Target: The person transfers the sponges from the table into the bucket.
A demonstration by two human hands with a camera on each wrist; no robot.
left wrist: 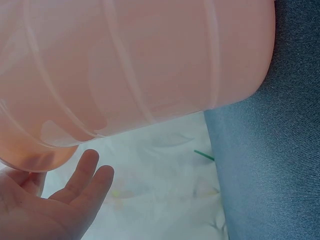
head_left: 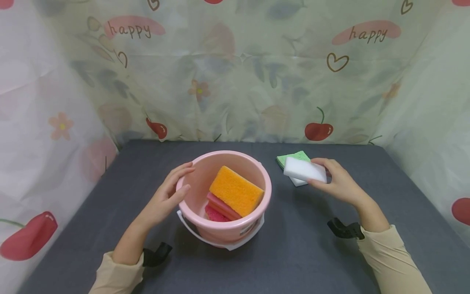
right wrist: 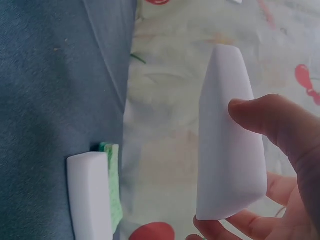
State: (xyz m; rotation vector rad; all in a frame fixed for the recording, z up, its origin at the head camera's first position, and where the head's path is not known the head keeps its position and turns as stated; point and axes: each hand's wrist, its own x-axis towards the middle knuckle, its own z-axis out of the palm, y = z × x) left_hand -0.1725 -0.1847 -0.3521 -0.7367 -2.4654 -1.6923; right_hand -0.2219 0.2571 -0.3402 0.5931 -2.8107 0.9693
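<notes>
Sleeves point(head_left: 393, 257) of beige cloth are seen nearest, with a black strap point(head_left: 345, 229) worn at each wrist. Beyond them, a pink bucket point(head_left: 216, 233) is stood upright on the dark table point(head_left: 293, 261), its white handle point(head_left: 247, 241) lowered at the near side. The bucket's rim is touched by the left hand point(head_left: 169, 192), whose fingers are relaxed and spread, not clenched; two of them are shown outside the wall. Inside the bucket, to the right of that hand, a red sponge point(head_left: 214, 214) and a pink sponge point(head_left: 222, 206) are partly covered by a tilted orange sponge point(head_left: 236, 192). To the bucket's right, well apart from it, a white block point(head_left: 304, 168) is grasped by the right hand point(head_left: 338, 183) between thumb and fingers, and is raised above the table. Below it, a second white block point(right wrist: 90, 195) is laid on the table, with a green sponge point(head_left: 302, 155) just behind. Farthest back, a cloth point(head_left: 242, 94) printed with cherries and hearts is hung.
</notes>
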